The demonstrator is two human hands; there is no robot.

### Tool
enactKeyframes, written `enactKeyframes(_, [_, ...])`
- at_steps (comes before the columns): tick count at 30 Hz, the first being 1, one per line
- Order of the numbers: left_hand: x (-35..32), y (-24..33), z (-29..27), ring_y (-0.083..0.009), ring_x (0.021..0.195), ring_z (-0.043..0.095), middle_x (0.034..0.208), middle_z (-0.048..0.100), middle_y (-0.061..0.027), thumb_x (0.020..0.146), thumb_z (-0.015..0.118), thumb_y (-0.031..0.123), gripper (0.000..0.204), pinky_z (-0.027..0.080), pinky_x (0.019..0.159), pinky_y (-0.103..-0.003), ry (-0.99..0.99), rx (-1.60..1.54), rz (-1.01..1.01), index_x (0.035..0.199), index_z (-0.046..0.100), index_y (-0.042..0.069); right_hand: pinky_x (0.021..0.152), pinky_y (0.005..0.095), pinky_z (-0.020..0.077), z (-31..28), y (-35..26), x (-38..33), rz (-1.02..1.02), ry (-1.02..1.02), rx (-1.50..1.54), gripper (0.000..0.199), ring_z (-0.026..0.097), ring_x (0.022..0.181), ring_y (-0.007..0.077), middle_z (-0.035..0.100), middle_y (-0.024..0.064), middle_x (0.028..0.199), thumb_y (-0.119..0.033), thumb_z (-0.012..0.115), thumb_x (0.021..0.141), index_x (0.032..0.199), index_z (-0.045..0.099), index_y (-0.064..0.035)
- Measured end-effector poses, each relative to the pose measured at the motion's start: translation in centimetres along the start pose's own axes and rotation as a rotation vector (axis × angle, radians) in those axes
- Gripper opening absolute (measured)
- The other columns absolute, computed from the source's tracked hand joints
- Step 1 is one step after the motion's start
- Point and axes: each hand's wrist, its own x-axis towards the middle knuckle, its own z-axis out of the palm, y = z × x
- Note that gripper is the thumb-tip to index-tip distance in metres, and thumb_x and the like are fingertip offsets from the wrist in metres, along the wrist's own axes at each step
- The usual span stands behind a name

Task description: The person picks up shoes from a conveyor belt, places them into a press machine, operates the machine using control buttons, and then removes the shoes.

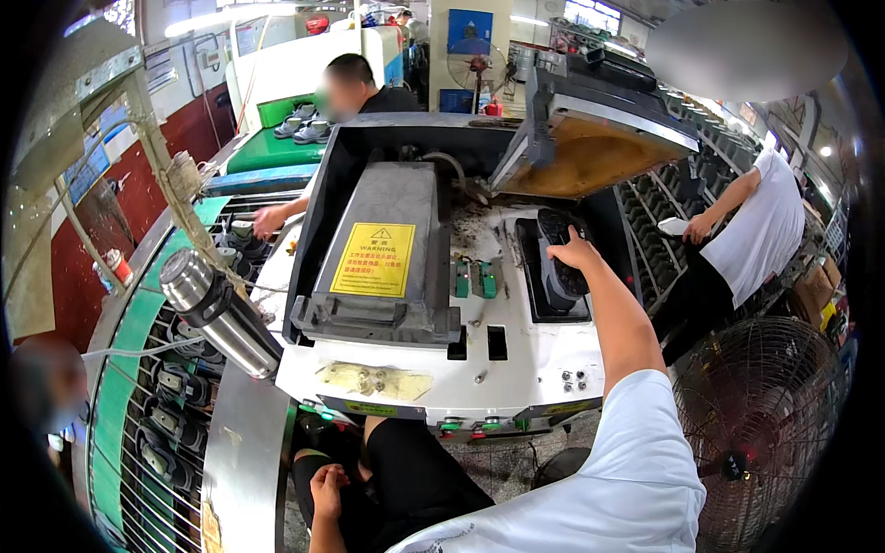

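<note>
My right hand (573,251) reaches over a white machine top (424,378) and grips a dark shoe (560,279). The shoe lies in a black recessed bed (527,267) on the machine's right side, its black end pointing away from me. Above this bed a heavy hinged lid (599,147) with a brown inner face is raised. Down by my thigh, my left hand (327,488) is closed with its fingers curled, and nothing shows in it. At the machine's left bay a grey cover (383,203) with a yellow label is down.
A steel thermos (221,313) stands left of the machine. Beyond it a curved roller conveyor (138,479) carries several shoes (171,419). One co-worker's hand (270,219) reaches over the conveyor. Another person (751,230) stands by racks at right, near a large fan (761,433).
</note>
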Motion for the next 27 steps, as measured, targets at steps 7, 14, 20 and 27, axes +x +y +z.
enactKeyframes(7, [-0.1, 1.9, 5.3, -0.012, 0.06, 0.056, 0.072, 0.061, -0.0037, 0.089, 0.057, 0.015, 0.018, 0.047, 0.056, -0.024, -0.172, 0.307, -0.063, 0.09, 0.064, -0.002, 0.097, 0.0439, 0.0411, 3.4, 5.6, -8.2, -0.347, 0.516, 0.04, 0.056, 0.051, 0.115, 0.038, 0.051, 0.022, 0.126, -0.047, 0.055, 0.086, 0.125, 0.055, -0.0066])
enactKeyframes(14, [-0.3, -2.9, 17.2, -0.0154, 0.079, 0.064, 0.085, 0.068, -0.0093, 0.091, 0.058, 0.023, 0.026, 0.05, 0.073, -0.028, -0.74, 0.668, 0.061, 0.103, 0.065, 0.001, 0.055, 0.025, 0.0338, 14.6, 19.5, -27.4, -0.107, 0.956, 0.989, 0.015, 0.036, 0.062, 0.0097, 0.036, 0.001, 0.067, -0.002, 0.054, 0.083, 0.073, 0.043, -0.0062])
enactKeyframes(20, [-0.5, -3.3, 28.3, -0.0353, 0.083, 0.064, 0.085, 0.066, -0.0187, 0.094, 0.047, 0.027, 0.03, 0.049, 0.073, -0.04, -0.897, 0.859, 0.306, 0.102, 0.066, 0.004, 0.056, 0.0278, 0.0354, 17.3, 25.6, -27.3, 0.571, 0.281, 1.968, 0.017, 0.041, 0.06, 0.013, 0.04, -0.0011, 0.065, -0.022, 0.055, 0.081, 0.072, 0.043, -0.0148])
enactKeyframes(27, [1.5, -3.7, 19.9, -0.0213, 0.069, 0.064, 0.073, 0.066, -0.0127, 0.093, 0.05, 0.024, 0.027, 0.049, 0.064, -0.031, -0.721, 0.634, 0.274, 0.095, 0.068, 0.003, 0.071, 0.0305, 0.0467, 19.9, 26.9, -30.0, 0.295, -0.29, 1.451, 0.019, 0.055, 0.072, 0.0195, 0.058, 0.0067, 0.075, -0.026, 0.059, 0.08, 0.074, 0.057, -0.0073])
